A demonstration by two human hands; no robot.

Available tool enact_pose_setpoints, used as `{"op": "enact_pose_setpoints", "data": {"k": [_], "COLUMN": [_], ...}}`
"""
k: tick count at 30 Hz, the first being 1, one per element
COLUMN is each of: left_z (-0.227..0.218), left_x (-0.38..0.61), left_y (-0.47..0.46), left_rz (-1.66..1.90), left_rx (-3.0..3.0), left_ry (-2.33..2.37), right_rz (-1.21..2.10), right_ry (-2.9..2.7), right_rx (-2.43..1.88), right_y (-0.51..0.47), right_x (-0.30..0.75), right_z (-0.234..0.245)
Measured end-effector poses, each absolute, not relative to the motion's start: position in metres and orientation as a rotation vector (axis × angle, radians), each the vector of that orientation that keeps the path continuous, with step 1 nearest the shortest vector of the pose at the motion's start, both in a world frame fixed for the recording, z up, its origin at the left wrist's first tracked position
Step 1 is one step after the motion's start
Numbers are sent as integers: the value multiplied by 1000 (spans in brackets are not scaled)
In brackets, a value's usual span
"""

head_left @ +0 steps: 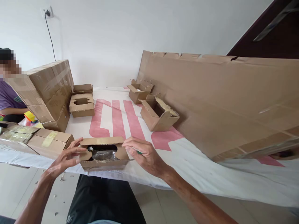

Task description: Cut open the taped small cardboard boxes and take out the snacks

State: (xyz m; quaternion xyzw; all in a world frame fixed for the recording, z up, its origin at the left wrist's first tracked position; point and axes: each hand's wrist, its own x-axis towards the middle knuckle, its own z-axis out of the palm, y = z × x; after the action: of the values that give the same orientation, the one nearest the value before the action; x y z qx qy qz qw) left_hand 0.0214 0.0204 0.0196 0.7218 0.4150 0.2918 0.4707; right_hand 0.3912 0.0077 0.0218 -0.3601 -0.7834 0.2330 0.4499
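A small cardboard box stands at the table's near edge, its top flaps folded in around a wide gap. Through the gap shows something dark wrapped in clear plastic. My left hand rests at the box's left end, fingers spread, the fingertips on its edge and flap. At the right end my right hand has its fingers drawn together by the upper corner. A bit of green shows under those fingers; what it belongs to is hidden.
Two open boxes stand further back, by a large leaning cardboard sheet. Another opened box is beside stacked taped cartons. Taped boxes line the left front edge. A person sits behind the stack.
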Motion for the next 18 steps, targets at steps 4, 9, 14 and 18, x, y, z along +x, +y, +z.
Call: {"op": "enact_pose_setpoints", "data": {"k": [4,9,14,18], "left_z": [24,18,8,7], "left_x": [18,28,34,37], "left_y": [19,25,24,22], "left_rz": [524,485,526,541], "left_rx": [1975,2193,2231,2203], "left_ry": [1008,1100,1137,1123], "right_rz": [783,615,631,681], "right_ry": [-2228,-2322,-2397,-2548], "right_rx": [-939,-1134,-1242,-1351], "right_y": [14,27,37,46], "right_x": [363,353,349,338], "right_z": [44,48,52,57]}}
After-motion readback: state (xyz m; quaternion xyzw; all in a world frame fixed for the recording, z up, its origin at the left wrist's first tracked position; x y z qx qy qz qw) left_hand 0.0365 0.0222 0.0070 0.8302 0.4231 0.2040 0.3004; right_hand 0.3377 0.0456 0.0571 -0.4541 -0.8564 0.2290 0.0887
